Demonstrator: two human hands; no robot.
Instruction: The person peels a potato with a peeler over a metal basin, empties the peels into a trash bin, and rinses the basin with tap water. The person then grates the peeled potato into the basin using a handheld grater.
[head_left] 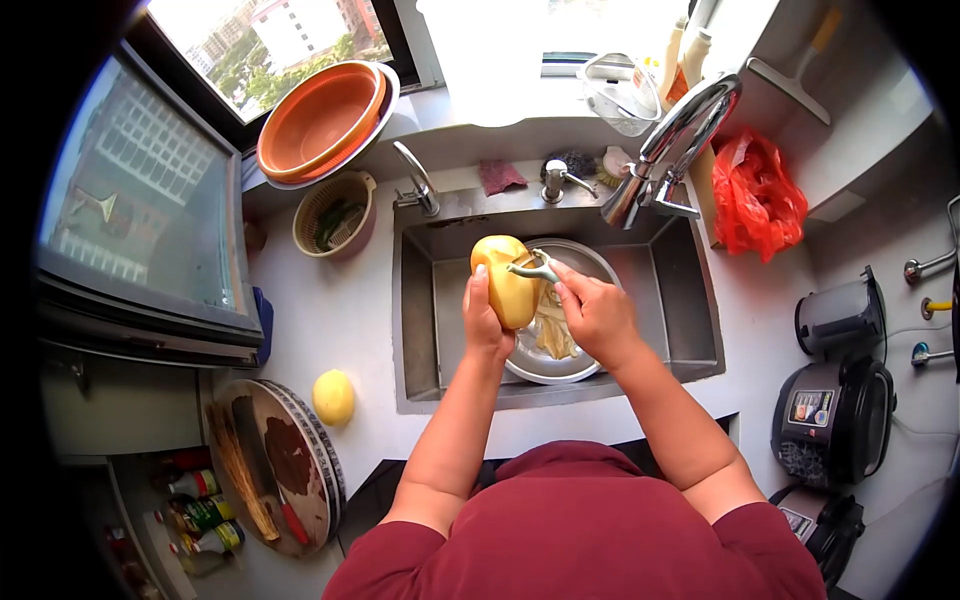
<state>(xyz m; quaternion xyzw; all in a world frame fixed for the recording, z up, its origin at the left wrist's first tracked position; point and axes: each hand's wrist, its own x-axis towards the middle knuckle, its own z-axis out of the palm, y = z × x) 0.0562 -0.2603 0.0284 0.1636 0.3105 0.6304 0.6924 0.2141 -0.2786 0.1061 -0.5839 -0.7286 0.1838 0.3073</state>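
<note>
Over the sink, my left hand grips a large, smooth, oblong yellow fruit or vegetable from its left side and below; its exact kind is unclear. My right hand is wrapped around the handle of a Y-shaped peeler, whose head lies against the upper right side of the yellow piece. Below both hands, a round metal bowl sits in the sink with pale yellow peelings inside. Part of the bowl is hidden behind the yellow piece and my hands.
A rounded yellow fruit lies on the counter left of the sink, near a round chopping board with a red-handled knife. Behind stand a basket, stacked basins and a tall faucet. A red bag is at right.
</note>
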